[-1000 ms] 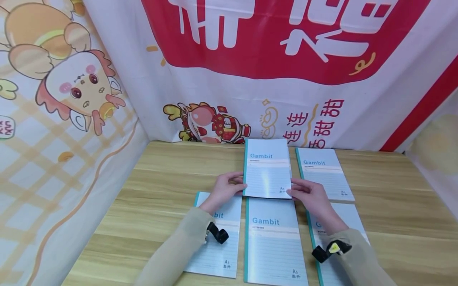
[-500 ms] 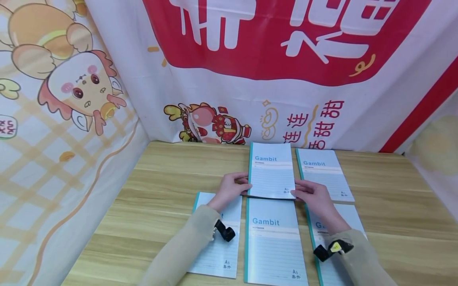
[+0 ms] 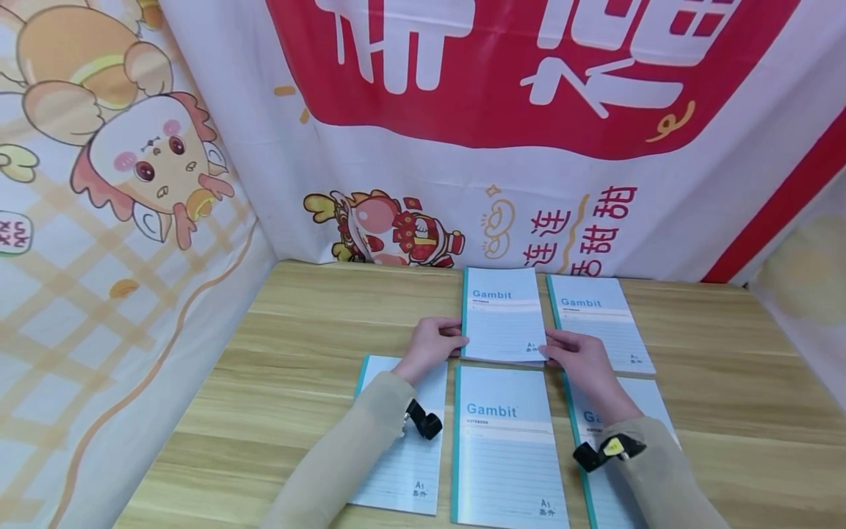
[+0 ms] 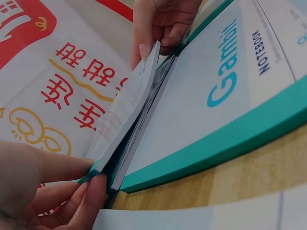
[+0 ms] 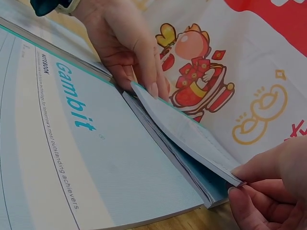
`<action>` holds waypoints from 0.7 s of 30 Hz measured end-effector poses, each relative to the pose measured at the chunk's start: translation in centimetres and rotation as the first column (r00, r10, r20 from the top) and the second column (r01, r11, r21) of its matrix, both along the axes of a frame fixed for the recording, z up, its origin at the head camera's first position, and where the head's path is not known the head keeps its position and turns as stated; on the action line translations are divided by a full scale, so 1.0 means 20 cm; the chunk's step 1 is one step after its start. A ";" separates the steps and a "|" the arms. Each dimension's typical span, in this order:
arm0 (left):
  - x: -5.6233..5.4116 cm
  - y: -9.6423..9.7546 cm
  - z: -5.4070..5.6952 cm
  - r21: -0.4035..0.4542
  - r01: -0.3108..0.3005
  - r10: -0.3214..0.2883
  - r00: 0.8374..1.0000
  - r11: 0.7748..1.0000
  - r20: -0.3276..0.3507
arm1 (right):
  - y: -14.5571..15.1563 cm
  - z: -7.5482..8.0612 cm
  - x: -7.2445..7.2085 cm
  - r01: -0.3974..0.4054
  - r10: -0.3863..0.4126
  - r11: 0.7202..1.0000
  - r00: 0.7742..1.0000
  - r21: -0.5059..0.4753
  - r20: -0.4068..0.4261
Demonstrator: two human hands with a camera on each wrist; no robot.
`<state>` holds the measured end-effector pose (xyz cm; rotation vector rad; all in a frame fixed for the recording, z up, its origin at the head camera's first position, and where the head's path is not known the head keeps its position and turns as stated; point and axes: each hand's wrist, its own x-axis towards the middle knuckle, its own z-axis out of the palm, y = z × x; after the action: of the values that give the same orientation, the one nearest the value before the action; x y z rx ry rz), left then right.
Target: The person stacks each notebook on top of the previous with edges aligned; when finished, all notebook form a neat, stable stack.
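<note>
A light-blue Gambit notebook with a teal spine lies at the back middle of the table. My left hand pinches its near left corner between thumb and fingers. At the near right corner my right hand pinches it the same way. In the left wrist view the held notebook is tilted, its near edge raised above a layer beneath it. That gap also shows along the held notebook in the right wrist view. Just in front lies another Gambit notebook, flat and untouched.
More matching notebooks lie around: a left notebook under my left forearm, a back right notebook, and a front right notebook under my right forearm. A printed cloth hangs behind the wooden table.
Both hands have shifted the held notebook slightly right and lowered it at the back middle. A narrow gap now shows between it and the notebook in front.
</note>
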<state>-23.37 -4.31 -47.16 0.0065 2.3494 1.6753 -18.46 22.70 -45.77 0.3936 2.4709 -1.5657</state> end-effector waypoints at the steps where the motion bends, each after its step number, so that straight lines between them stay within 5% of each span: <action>1: 0.00 0.00 0.00 -0.009 0.001 -0.001 1.000 1.000 -0.005 | 0.00 0.00 0.00 0.002 -0.002 1.000 1.000 -0.001 -0.001; 11: 0.00 0.03 0.01 -0.161 0.008 -0.021 0.997 0.987 -0.075 | -0.01 0.00 0.00 -0.001 0.001 0.999 1.000 0.040 -0.015; 21: -0.01 0.04 0.02 -0.186 0.008 -0.023 0.997 0.983 -0.076 | -0.02 -0.03 -0.01 -0.043 0.056 0.985 0.996 0.165 -0.072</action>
<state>-23.57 -3.59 -46.85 0.0559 2.5477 1.4678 -18.64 22.21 -46.29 0.2990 2.6555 -1.3887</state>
